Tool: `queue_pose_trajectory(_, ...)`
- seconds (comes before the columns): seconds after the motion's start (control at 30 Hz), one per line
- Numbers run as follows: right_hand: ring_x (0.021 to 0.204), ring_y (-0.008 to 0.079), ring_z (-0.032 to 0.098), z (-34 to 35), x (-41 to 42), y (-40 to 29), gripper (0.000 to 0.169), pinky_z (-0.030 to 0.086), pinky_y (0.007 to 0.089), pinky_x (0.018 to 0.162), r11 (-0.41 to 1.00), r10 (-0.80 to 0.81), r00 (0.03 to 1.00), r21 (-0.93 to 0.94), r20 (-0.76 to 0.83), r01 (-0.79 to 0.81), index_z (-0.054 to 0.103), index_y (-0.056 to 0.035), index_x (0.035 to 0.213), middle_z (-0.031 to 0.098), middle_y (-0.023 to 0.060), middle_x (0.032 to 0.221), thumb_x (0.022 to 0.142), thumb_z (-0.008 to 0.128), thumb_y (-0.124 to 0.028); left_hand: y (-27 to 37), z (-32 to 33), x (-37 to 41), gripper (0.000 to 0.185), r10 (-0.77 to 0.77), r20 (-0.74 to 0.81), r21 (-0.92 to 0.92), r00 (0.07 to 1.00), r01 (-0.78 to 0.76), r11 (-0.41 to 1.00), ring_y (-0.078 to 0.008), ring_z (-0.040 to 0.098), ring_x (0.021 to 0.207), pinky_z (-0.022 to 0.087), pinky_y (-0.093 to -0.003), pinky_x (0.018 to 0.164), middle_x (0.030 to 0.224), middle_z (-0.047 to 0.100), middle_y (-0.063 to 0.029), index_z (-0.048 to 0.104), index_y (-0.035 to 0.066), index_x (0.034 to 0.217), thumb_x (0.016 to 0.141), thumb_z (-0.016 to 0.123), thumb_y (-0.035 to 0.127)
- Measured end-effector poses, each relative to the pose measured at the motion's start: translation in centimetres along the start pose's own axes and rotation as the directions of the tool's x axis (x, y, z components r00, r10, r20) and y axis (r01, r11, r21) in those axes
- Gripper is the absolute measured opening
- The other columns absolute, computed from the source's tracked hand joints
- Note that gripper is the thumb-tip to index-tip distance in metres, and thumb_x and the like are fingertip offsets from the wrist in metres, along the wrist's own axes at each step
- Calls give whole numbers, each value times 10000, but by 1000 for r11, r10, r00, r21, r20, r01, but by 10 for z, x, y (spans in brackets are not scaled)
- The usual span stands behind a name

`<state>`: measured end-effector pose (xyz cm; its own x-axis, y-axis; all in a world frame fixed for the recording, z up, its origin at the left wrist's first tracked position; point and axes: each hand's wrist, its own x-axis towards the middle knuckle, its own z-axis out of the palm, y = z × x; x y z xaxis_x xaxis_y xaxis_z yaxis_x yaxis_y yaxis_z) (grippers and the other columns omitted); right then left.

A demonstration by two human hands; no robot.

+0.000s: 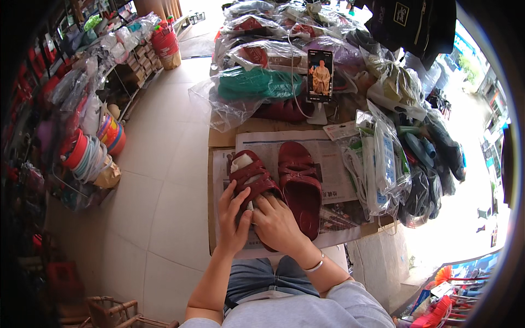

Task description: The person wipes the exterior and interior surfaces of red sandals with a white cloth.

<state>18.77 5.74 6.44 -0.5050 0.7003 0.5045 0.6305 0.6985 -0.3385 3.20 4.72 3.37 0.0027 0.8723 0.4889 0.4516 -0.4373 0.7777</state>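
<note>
Two dark red plastic slide sandals lie side by side on newspaper point(328, 156) spread over cardboard. My left hand point(236, 217) grips the left edge of the left sandal point(256, 176), its thumb near the opening and its fingers on the side and strap. My right hand point(275, 223) reaches under that sandal's strap, its fingertips hidden inside. White wadded material point(241, 162) shows at the toe opening and between the straps, and a bit of it by my right fingers. The right sandal point(301, 192) lies untouched, close to my right hand.
Behind the newspaper are plastic-bagged shoes point(260, 84) and a phone point(320, 76) on a white stand. Bagged power strips point(383, 160) lie at the right. Beyond the tiled floor point(164, 164) at left stand a red bucket point(74, 149), coiled hose point(91, 160) and shelved goods. A wooden chair point(110, 305) is at lower left.
</note>
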Motion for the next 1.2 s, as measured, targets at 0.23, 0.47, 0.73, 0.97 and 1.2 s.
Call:
queue_pose_trajectory(0.23, 1076, 332, 579, -1, 1, 0, 281, 498, 412, 917, 1000, 0, 1000, 18, 7, 0, 634, 43, 1009, 596, 182, 1163, 763, 620, -92, 4, -2, 1, 411, -21, 8, 20, 1000, 21, 1000, -374, 424, 1363, 322, -459, 1137, 1515, 416, -204, 606, 114, 1360, 972, 563, 243)
queue_pose_trajectory(0.47, 1093, 337, 580, 0, 0, 0, 288, 497, 408, 928, 1000, 7, 1000, 19, -10, -7, 634, 48, 1018, 596, 189, 1186, 766, 618, -91, 2, -1, 1, 407, -17, 2, 1, 1000, 17, 1000, -373, 425, 1360, 322, -460, 1137, 1513, 422, -204, 610, 105, 1352, 972, 560, 243)
queue_pose_trajectory(0.73, 1082, 330, 581, 0, 0, -1, 277, 501, 406, 921, 1000, 10, 1000, -1, -1, -10, 639, 43, 1010, 595, 184, 1192, 772, 619, -97, 2, -1, 0, 402, -22, 3, -10, 1000, 22, 1000, -372, 416, 1367, 318, -462, 1138, 1511, 425, -200, 610, 106, 1349, 982, 549, 258)
queue_pose_trajectory(0.97, 1070, 325, 583, 1, 0, -1, 225, 502, 399, 912, 1000, 26, 1000, 13, 17, -27, 637, 30, 959, 601, 179, 1171, 775, 622, -98, 0, 1, -2, 405, -37, 2, -9, 999, 37, 999, -366, 413, 1370, 323, -466, 1138, 1510, 430, -182, 601, 124, 1361, 986, 549, 268)
queue_pose_trajectory(1.2, 1065, 324, 586, 2, 0, 0, 199, 503, 398, 908, 1000, 10, 1000, -4, -9, -10, 642, 26, 930, 607, 177, 1144, 774, 621, -96, -2, 0, 0, 401, -22, -2, -14, 1000, 22, 1000, -362, 411, 1372, 317, -465, 1140, 1512, 429, -180, 606, 126, 1357, 972, 555, 228)
